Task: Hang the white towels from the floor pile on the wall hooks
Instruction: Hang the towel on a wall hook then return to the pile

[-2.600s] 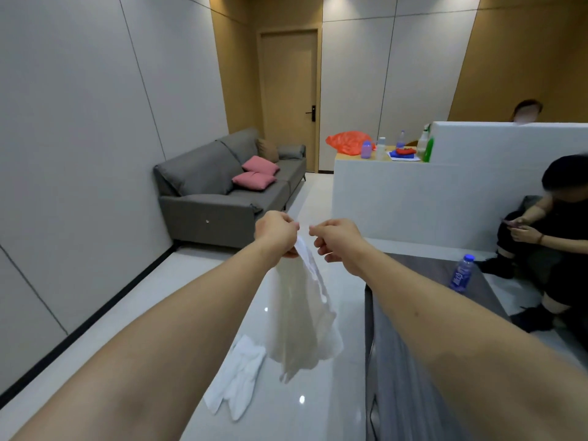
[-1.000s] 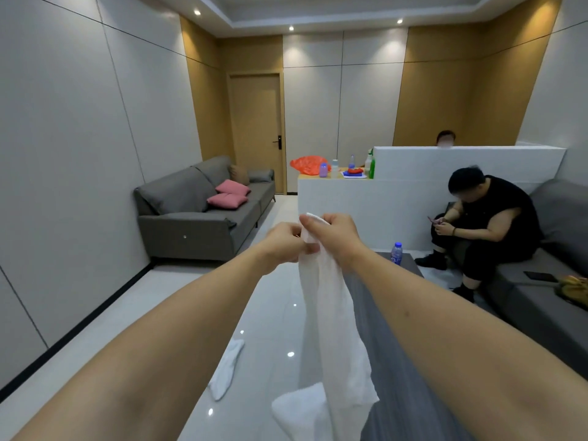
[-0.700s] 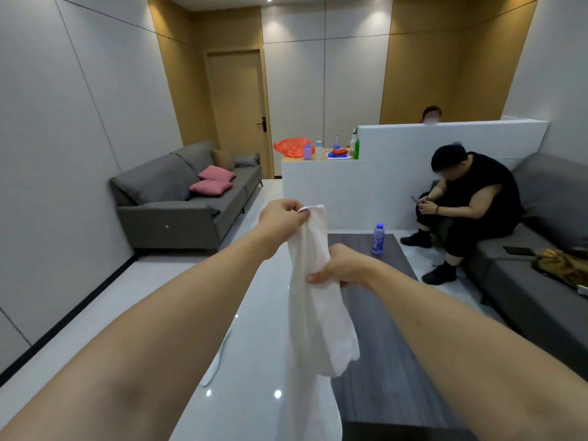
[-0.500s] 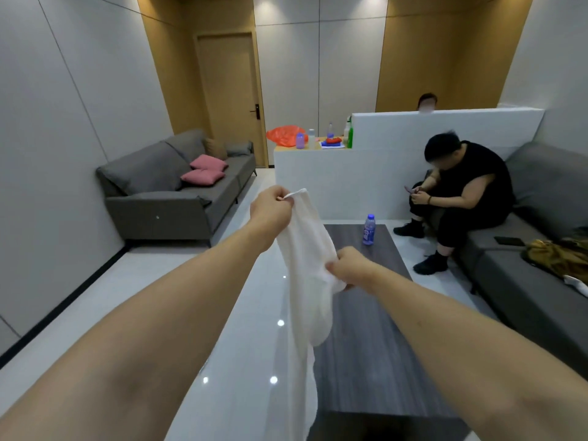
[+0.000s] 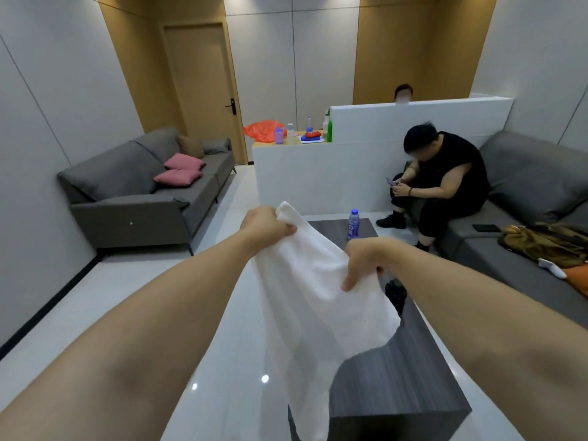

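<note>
I hold one white towel (image 5: 313, 300) out in front of me with both arms stretched forward. My left hand (image 5: 265, 226) grips its top corner, the higher of the two holds. My right hand (image 5: 362, 264) pinches the towel's upper edge lower and to the right. The cloth is spread between the two hands and hangs down over the near end of the table. No wall hooks and no towels on the floor are in view.
A dark coffee table (image 5: 397, 377) stands directly ahead with a water bottle (image 5: 353, 224) at its far end. A grey sofa (image 5: 143, 192) is at the left wall. A seated person (image 5: 442, 186) occupies the right sofa (image 5: 541, 224). A white partition counter (image 5: 318, 179) is behind.
My hands were together at the towel's top corner; the right hand has slid down and right along the edge, spreading the cloth. The view turned right, and the floor towels left view.
</note>
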Available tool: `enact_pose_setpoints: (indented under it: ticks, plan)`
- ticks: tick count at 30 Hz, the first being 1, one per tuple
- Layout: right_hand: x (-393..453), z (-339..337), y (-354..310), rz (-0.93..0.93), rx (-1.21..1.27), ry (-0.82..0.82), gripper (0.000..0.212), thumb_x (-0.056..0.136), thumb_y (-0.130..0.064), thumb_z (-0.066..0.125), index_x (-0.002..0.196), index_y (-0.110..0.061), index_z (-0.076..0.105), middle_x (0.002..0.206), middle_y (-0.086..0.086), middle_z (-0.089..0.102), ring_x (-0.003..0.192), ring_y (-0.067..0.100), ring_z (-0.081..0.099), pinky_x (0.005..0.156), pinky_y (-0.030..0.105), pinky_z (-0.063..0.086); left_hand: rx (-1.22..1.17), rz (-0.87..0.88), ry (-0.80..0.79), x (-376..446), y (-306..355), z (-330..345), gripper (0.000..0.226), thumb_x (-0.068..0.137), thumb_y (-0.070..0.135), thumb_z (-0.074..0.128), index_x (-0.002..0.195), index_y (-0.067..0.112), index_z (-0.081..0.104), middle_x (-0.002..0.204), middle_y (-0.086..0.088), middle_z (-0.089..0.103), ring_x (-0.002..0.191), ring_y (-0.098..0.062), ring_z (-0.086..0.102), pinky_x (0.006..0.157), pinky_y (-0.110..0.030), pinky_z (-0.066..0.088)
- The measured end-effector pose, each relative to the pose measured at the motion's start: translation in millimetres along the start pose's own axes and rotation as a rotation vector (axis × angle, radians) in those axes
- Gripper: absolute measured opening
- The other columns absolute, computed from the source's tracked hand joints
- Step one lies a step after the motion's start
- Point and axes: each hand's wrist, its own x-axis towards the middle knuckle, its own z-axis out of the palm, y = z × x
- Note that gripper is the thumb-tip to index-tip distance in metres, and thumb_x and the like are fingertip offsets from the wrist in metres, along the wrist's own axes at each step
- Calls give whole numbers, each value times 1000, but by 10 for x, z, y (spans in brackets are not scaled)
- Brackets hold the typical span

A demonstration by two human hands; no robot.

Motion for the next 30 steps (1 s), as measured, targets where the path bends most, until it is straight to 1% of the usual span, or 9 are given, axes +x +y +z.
enact_pose_setpoints:
  ticks: [4, 8, 12, 15, 18, 21, 23, 26, 30]
  plan:
    - [201, 8, -2, 8, 70, 151, 30, 83, -36, 71, 99, -11, 66, 101, 5, 69, 93, 25, 68, 84, 36, 56, -27, 15, 82, 230, -81, -18, 29, 86, 39, 64, 96, 11, 65, 92, -6, 63, 91, -27, 62, 82, -39, 55]
    - [449, 74, -75, -40, 313, 307, 21, 91, -27, 60, 72, -19, 60, 78, 1, 62, 76, 21, 61, 63, 27, 46, -11, 20, -6, 432, -152, 70, 25, 84, 31, 67, 100, 12, 68, 99, -9, 68, 95, -29, 64, 87, -42, 56]
    - [773, -2, -28, -2, 421, 368, 15, 89, -21, 61, 75, -16, 63, 81, 6, 66, 78, 25, 64, 63, 27, 47, 19, 56, -117, 656, -262, 202, 11, 82, 25, 69, 91, 20, 64, 103, -5, 67, 97, -24, 63, 78, -31, 53]
    - [1074, -127, 61, 35, 339, 301, 16, 87, -21, 62, 73, -12, 61, 80, 7, 61, 70, 22, 57, 59, 27, 44, 119, 38, -231, 896, -349, 374, 28, 83, 33, 74, 104, 23, 59, 102, 2, 56, 95, -20, 53, 76, -28, 45]
    - [1493, -278, 162, 64, 301, 284, 17, 85, -19, 63, 74, -8, 58, 73, 6, 55, 65, 21, 51, 55, 27, 39, 189, -12, -281, 1262, -388, 584, 26, 80, 40, 75, 86, 21, 58, 93, 2, 58, 86, -18, 55, 63, -27, 42]
    - [1964, -562, 267, 71, 261, 331, 17, 88, -19, 60, 76, -8, 56, 77, 6, 56, 71, 24, 55, 57, 27, 40, 170, -36, -174, 1769, -287, 752, 18, 84, 35, 70, 74, 27, 58, 91, 1, 62, 86, -21, 57, 69, -27, 44]
    - [2238, -870, 351, 60, 237, 396, 20, 88, -21, 58, 72, -11, 53, 78, 6, 57, 78, 28, 59, 56, 27, 39, 159, -42, -71, 2139, -104, 781, 14, 86, 34, 68, 87, 21, 63, 100, -3, 64, 93, -25, 60, 73, -29, 47]
    - [2455, -1527, 436, 41, 189, 536, 24, 88, -26, 59, 67, -15, 53, 72, 5, 56, 75, 30, 58, 52, 27, 34, 119, -29, 85, 2658, 285, 616, 36, 87, 38, 68, 116, 17, 66, 113, -7, 66, 103, -28, 61, 80, -31, 49]
    - [2354, -2590, 401, -18, 134, 737, 17, 93, -34, 61, 88, -17, 65, 86, 6, 62, 82, 28, 58, 63, 29, 40, -18, 31, 297, 3159, 922, 48, 40, 83, 42, 74, 116, 20, 71, 113, -6, 69, 101, -25, 62, 77, -29, 47]
